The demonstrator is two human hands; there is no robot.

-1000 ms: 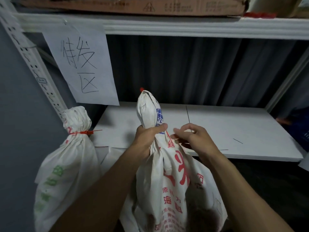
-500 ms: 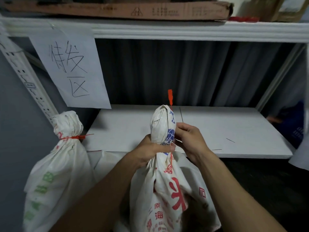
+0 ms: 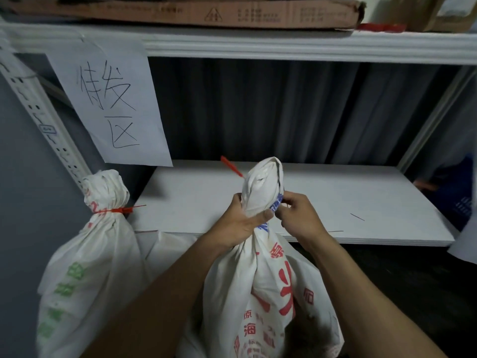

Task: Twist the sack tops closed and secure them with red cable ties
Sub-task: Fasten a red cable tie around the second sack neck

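Left hand point(image 3: 238, 223) clenched round sack point(image 3: 263, 293) neck; right hand point(image 3: 296, 218) fingers pinched there; red cable tie point(image 3: 231, 166) tail projected far-left.

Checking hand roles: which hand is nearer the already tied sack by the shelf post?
Left. The left hand grips the centre sack's neck, on the tied sack's side; the right hand sits beyond.
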